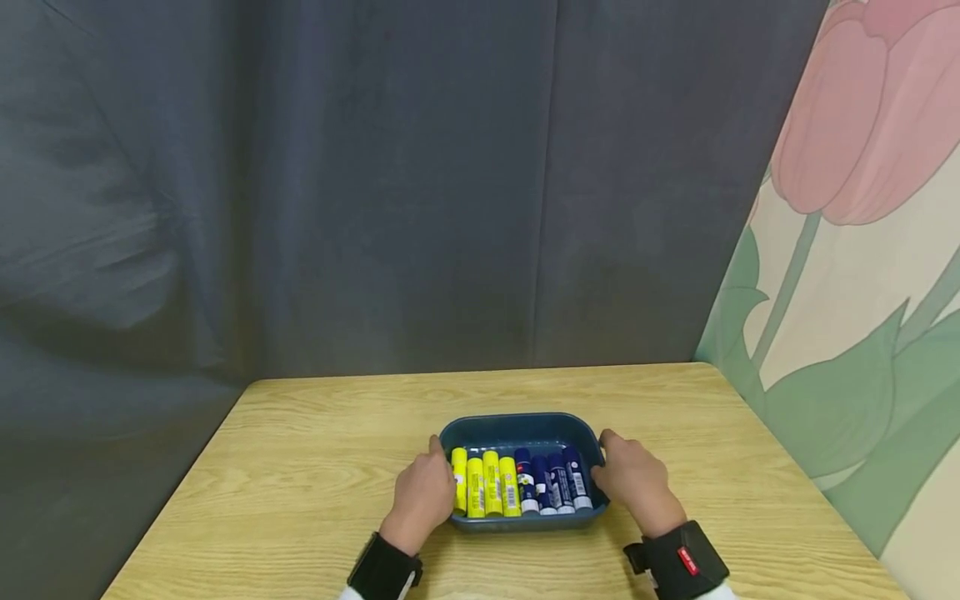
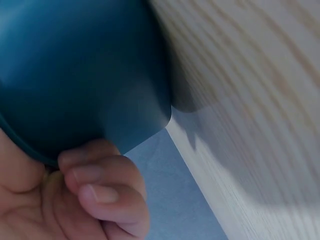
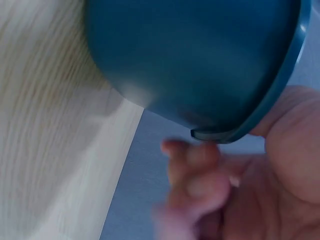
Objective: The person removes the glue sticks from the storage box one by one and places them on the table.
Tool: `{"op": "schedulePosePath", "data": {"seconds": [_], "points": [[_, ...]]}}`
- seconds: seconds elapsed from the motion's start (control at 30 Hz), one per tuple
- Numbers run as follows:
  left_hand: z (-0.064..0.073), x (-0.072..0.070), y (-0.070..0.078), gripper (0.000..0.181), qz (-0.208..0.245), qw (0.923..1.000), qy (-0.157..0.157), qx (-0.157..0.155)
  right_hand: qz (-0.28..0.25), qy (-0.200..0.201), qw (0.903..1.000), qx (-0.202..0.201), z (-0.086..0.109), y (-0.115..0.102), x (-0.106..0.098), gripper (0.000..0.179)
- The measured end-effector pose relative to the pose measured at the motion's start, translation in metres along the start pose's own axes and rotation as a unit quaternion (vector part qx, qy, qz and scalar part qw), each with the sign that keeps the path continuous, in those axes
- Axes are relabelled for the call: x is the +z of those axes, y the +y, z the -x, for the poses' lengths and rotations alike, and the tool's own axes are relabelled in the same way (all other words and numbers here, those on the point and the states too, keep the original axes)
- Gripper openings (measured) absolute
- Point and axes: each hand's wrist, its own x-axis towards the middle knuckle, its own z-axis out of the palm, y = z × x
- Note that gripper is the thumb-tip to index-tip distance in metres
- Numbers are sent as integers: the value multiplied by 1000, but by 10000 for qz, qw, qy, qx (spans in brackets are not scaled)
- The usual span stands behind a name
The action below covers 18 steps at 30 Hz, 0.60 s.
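In the head view a dark blue-green rectangular tray [image 1: 498, 525] is over the wooden table, with several yellow glue sticks [image 1: 491, 483] on its left side and several dark blue ones with white ends [image 1: 558, 481] on its right. My left hand [image 1: 425, 492] grips the tray's left end; the left wrist view shows curled fingers [image 2: 102, 194] against the outer wall near the rim. At the opposite end, my right hand [image 1: 636, 483] holds the rim, thumb side inward. Its fingers [image 3: 200, 187] are blurred in the right wrist view, bent close under the rim's corner.
The light wooden table [image 1: 315, 467] extends around the tray. Behind it hangs a dark grey curtain [image 1: 420, 208], which also covers the left side. A wall painted with a pink tulip [image 1: 840, 108] borders the right.
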Motion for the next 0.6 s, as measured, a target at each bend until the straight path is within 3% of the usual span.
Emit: {"op": "schedulePosePath", "data": {"seconds": [0.1, 0.27, 0.6], "points": [[0, 0, -1, 52, 30, 10000, -12, -5, -37, 453, 9989, 138, 2, -3, -1, 46], [-1, 2, 0, 52, -29, 10000, 48, -34, -118, 1134, 9934, -124, 3, -11, 0, 34], [0, 1, 5, 53, -220, 9997, 2, -89, -2, 1326, 9907, -313, 6, -23, 11, 17]]}}
